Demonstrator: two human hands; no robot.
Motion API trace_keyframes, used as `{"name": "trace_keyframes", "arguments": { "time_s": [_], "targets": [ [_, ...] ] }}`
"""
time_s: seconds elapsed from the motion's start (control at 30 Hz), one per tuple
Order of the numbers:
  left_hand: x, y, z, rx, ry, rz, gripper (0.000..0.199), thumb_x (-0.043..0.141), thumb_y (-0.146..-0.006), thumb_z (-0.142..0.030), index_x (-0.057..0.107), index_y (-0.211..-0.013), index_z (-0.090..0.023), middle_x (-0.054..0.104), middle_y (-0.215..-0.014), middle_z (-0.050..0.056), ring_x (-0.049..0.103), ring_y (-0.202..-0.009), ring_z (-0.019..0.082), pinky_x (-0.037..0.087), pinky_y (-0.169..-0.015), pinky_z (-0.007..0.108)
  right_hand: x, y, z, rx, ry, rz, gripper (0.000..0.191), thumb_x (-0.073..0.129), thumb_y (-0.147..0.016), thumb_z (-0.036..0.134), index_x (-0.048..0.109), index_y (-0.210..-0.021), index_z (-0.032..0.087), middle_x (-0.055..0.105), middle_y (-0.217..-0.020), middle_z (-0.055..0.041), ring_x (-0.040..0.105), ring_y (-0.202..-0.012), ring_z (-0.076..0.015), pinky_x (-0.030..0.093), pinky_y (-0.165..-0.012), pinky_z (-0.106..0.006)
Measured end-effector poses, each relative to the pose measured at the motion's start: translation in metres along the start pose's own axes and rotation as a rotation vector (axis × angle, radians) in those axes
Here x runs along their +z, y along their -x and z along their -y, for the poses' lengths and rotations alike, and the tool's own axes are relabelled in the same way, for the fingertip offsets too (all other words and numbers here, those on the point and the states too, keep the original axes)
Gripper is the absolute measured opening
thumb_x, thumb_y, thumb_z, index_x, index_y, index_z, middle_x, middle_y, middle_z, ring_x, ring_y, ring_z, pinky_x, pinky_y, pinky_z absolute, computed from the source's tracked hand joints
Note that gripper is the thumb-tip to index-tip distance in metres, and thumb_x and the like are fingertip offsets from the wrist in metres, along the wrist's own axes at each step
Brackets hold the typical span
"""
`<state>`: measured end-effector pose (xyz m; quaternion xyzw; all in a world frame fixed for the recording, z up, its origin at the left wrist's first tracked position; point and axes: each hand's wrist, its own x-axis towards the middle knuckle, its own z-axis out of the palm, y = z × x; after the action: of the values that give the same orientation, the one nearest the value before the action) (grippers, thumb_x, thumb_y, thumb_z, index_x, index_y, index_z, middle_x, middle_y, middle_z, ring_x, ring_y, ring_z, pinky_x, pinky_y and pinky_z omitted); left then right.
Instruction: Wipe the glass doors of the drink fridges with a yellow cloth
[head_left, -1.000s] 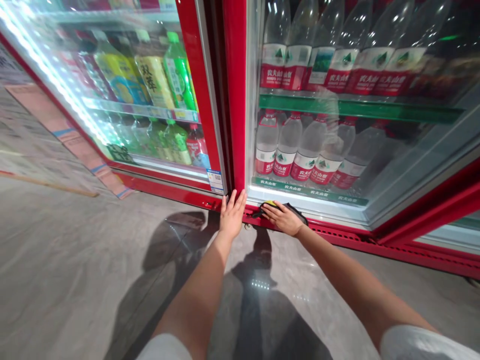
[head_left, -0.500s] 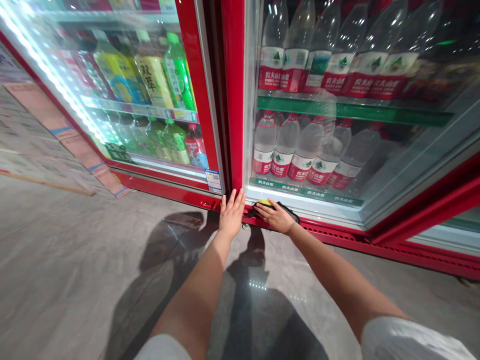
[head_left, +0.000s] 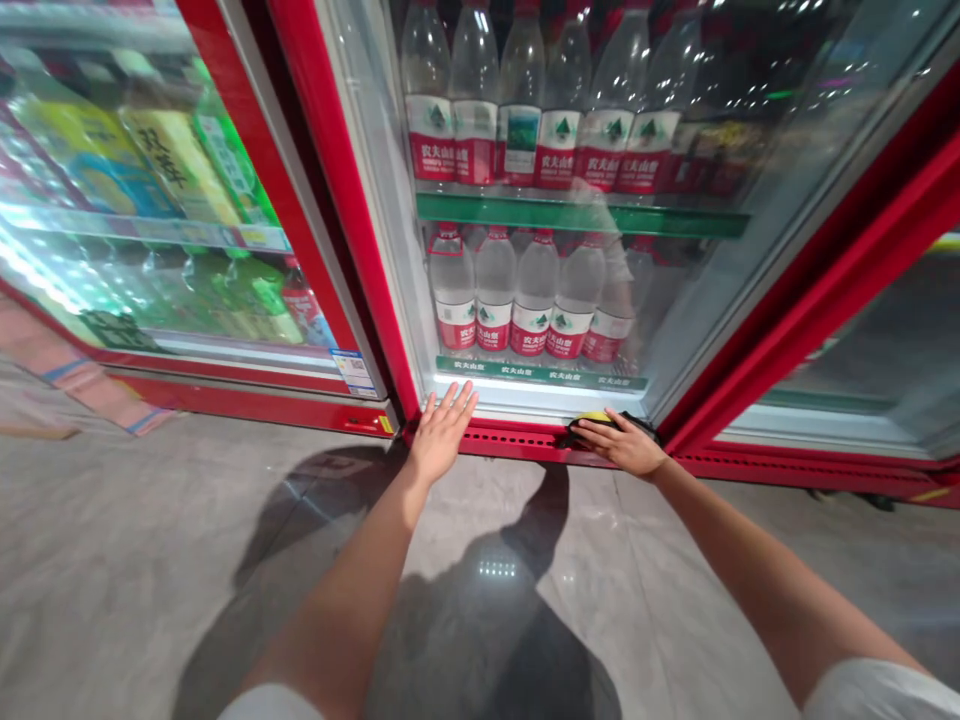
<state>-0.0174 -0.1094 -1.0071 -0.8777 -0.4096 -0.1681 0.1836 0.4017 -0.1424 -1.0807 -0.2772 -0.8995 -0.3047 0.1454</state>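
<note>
My left hand (head_left: 441,434) lies with fingers stretched out against the lower left corner of the red fridge frame (head_left: 517,440), holding nothing. Farther right along the same bottom ledge, my right hand (head_left: 622,443) presses a yellow cloth with black edging (head_left: 596,416). Its fingers cover most of the cloth, so its full shape is hidden. Behind the glass door (head_left: 675,300), just above both hands, water bottles (head_left: 531,325) with red and white labels stand in rows on two shelves.
To the left, another red fridge (head_left: 247,395) holds yellow and green drink bottles, with stacked cartons (head_left: 45,385) beside it. A further red-framed cabinet (head_left: 847,425) adjoins on the right. The grey tiled floor (head_left: 645,600) carries shadows and reflections.
My view has swung to the right. My right hand has slid right along the bottom ledge with the cloth, widening the gap from my left hand, which stays near the frame's left corner.
</note>
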Motion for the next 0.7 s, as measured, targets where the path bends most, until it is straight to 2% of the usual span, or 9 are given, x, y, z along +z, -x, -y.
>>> {"name": "trace_keyframes", "arguments": {
  "time_s": [0.13,0.23,0.37,0.47,0.57,0.63,0.7],
  "targets": [
    [-0.002,-0.022,-0.017,0.118,0.036,-0.033,0.08,0.039,-0.086,0.003,0.029,-0.163,-0.019,0.03,-0.169,0.009,0.013,-0.161,0.024,0.019,-0.13,0.056,-0.023,-0.014,-0.01,0.076,0.051,-0.004,0.039,0.048,-0.103,0.015,0.066,-0.136,0.028,0.059,-0.152,0.0017,0.048,-0.145,-0.0154,0.013,-0.132,-0.046],
    [-0.004,-0.036,-0.028,0.13,0.038,-0.047,0.079,0.039,-0.087,0.003,0.029,-0.163,-0.018,0.029,-0.169,0.01,0.012,-0.161,0.025,0.02,-0.13,0.057,-0.045,-0.022,-0.023,0.227,0.125,-0.052,0.042,0.05,-0.104,0.017,0.06,-0.142,0.031,0.055,-0.155,0.0019,0.046,-0.147,-0.0166,0.005,-0.133,-0.049],
    [-0.006,-0.047,-0.04,0.129,0.032,-0.053,0.078,0.041,-0.088,0.002,0.029,-0.163,-0.017,0.028,-0.169,0.011,0.01,-0.161,0.026,0.02,-0.13,0.058,-0.058,0.001,-0.027,0.386,0.19,-0.08,0.049,0.052,-0.102,0.014,0.055,-0.148,0.03,0.056,-0.154,-0.0026,0.045,-0.148,-0.0205,0.006,-0.132,-0.051],
    [-0.005,-0.054,-0.048,0.155,0.036,-0.056,0.081,0.042,-0.087,0.003,0.026,-0.163,-0.018,0.027,-0.17,0.01,0.009,-0.161,0.025,0.02,-0.13,0.057,-0.055,0.013,-0.02,0.335,0.144,-0.044,0.046,0.051,-0.101,0.012,0.06,-0.143,0.027,0.06,-0.151,-0.0039,0.05,-0.145,-0.0199,0.011,-0.132,-0.049],
    [-0.003,-0.063,-0.058,0.192,0.044,-0.06,0.082,0.042,-0.085,0.004,0.028,-0.163,-0.018,0.028,-0.169,0.01,0.008,-0.161,0.025,0.02,-0.13,0.057,-0.059,0.001,-0.025,0.266,0.089,-0.011,0.047,0.049,-0.101,0.014,0.059,-0.144,0.03,0.059,-0.152,-0.0009,0.05,-0.144,-0.017,0.013,-0.132,-0.049],
    [-0.002,-0.068,-0.063,0.207,0.048,-0.063,0.081,0.042,-0.085,0.005,0.031,-0.162,-0.017,0.029,-0.169,0.01,0.008,-0.161,0.025,0.02,-0.13,0.056,-0.068,-0.01,-0.037,0.369,0.11,-0.037,0.051,0.05,-0.101,0.015,0.055,-0.148,0.034,0.054,-0.157,-0.0006,0.044,-0.149,-0.0185,0.011,-0.131,-0.053],
    [-0.001,-0.072,-0.067,0.213,0.05,-0.068,0.078,0.041,-0.086,0.004,0.032,-0.161,-0.017,0.029,-0.169,0.01,0.006,-0.161,0.025,0.02,-0.13,0.057,-0.076,-0.014,-0.048,0.56,0.158,-0.103,0.053,0.054,-0.099,0.017,0.053,-0.15,0.034,0.044,-0.163,-0.0036,0.033,-0.155,-0.024,0.013,-0.13,-0.059]
  ]
}}
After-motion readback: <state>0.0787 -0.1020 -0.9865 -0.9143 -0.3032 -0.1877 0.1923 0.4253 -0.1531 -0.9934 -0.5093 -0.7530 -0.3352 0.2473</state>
